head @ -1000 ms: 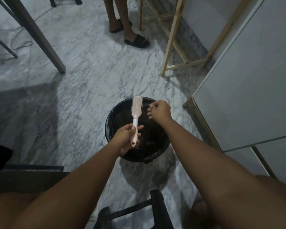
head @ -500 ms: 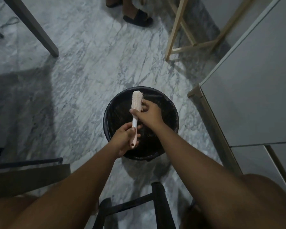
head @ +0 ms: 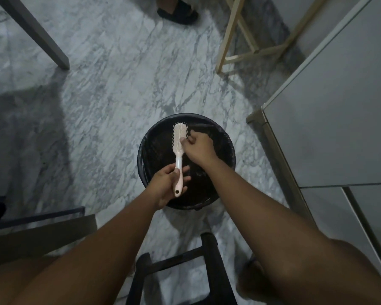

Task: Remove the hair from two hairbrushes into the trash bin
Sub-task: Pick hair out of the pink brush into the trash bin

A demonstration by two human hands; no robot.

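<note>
My left grip (head: 166, 183) holds the handle of the pale pink plastic hairbrush (head: 180, 137) above the round black trash bin (head: 228, 148) on the grey-veined marble floor (head: 110, 111). My right grip (head: 197, 148) pinches at its bristles.

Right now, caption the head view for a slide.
Left hand holds a hairbrush over the trash bin; right hand picks at its bristles.

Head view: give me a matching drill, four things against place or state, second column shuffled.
1 hairbrush
2 trash bin
3 left hand
4 right hand

A stands on the marble floor
B holds the brush by its narrow end
C pinches at the bristles
D pale pink, above the bin

Pairs: 1-D, 2-A, 3-B, 4-C
</note>
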